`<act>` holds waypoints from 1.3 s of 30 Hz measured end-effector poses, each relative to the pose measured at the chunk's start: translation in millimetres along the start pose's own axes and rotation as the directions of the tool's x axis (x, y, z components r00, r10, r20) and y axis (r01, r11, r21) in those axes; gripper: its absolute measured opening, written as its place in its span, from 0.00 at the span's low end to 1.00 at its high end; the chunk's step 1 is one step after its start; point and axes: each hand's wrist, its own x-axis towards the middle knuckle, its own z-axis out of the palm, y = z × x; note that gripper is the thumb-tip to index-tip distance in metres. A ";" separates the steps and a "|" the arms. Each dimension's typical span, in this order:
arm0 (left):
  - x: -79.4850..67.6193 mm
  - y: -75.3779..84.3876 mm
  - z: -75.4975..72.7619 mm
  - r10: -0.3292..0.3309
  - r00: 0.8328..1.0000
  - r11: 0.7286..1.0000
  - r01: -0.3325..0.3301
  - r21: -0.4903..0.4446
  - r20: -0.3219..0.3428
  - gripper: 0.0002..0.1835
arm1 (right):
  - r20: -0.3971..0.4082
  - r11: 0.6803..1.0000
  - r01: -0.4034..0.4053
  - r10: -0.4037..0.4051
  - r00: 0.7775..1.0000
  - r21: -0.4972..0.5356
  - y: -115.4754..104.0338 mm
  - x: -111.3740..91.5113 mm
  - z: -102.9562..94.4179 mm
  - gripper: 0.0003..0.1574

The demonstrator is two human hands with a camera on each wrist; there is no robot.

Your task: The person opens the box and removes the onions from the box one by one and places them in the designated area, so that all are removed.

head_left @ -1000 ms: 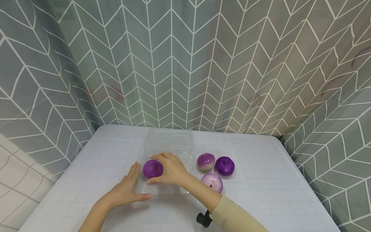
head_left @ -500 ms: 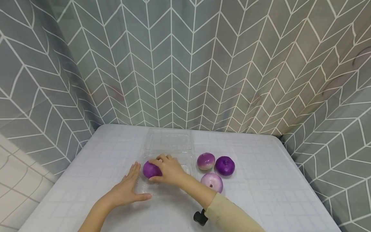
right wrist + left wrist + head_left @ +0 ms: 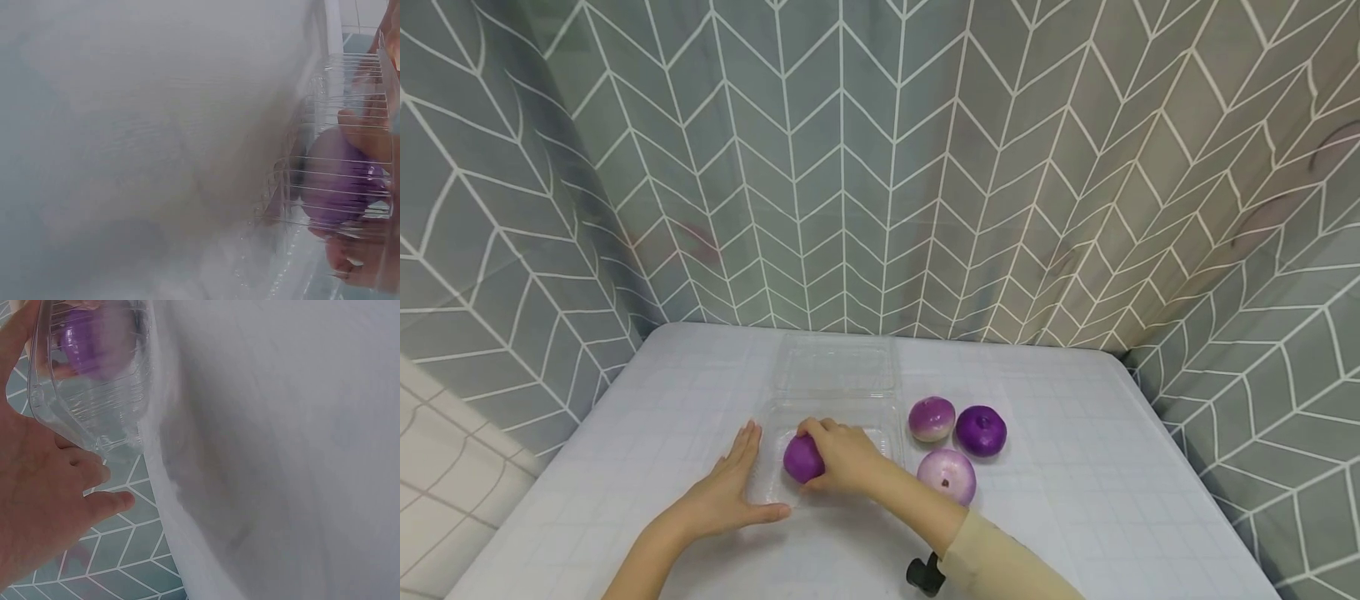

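A clear plastic clamshell box [image 3: 886, 417] lies on the table, its lid [image 3: 837, 367] folded back flat. Inside its base, my right hand [image 3: 848, 460] grips a purple onion [image 3: 803, 459], thumb on the near side and fingers over the top. Through the ribbed wall the onion [image 3: 337, 178] shows in the right wrist view, fingers around it. At the box's left front corner is my left hand [image 3: 724, 490], fingers straight along the left side and thumb stretched along the front. The left wrist view shows that hand [image 3: 44, 475] beside the clear wall.
Right of the box sit a pale purple onion [image 3: 932, 418], a dark purple onion [image 3: 981, 431] and a lighter onion [image 3: 947, 475] with its root end showing. A black knob-like piece [image 3: 925, 575] is by the right sleeve. Patterned curtains [image 3: 865, 167] surround the white-covered table [image 3: 1075, 467].
My right hand has moved the onion slightly right and toward me inside the box. The left hand keeps its place, and the other onions have not moved.
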 end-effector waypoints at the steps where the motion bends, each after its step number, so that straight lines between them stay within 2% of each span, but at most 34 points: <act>1: -0.1 0.2 -0.1 -0.004 1.000 1.000 0.004 -0.001 -0.001 0.68 | -0.003 1.000 -0.008 0.008 1.000 0.004 0.2 -0.6 -0.1 0.44; 6: 0.1 0.1 0.3 -0.009 1.000 1.000 0.009 0.001 -0.003 0.68 | -0.016 0.998 -0.053 0.053 0.998 0.025 1.8 -4.6 0.7 0.45; 10: -0.3 0.6 0.3 -0.006 1.000 1.000 0.006 0.004 0.002 0.68 | -0.055 0.995 -0.081 0.084 0.995 0.051 5.4 -8.6 1.8 0.48; 16: -1.3 2.3 -1.2 -0.011 1.000 1.000 0.011 0.009 0.006 0.68 | -0.106 0.990 -0.092 0.103 0.989 0.106 12.8 -12.8 -0.1 0.50; 21: -1.5 3.1 -1.8 -0.014 1.000 1.000 0.014 0.009 0.009 0.68 | -0.157 0.984 -0.060 0.087 0.984 0.166 17.2 -17.3 -4.7 0.50; 28: -1.0 2.6 -1.4 -0.013 1.000 1.000 0.013 0.009 0.001 0.68 | -0.270 0.969 0.026 0.043 0.962 0.248 22.9 -26.2 -13.4 0.53; 39: -1.1 2.2 -0.5 -0.002 1.000 1.000 0.002 0.012 -0.012 0.67 | -0.392 0.960 0.107 0.003 0.920 0.258 31.7 -44.7 -26.5 0.57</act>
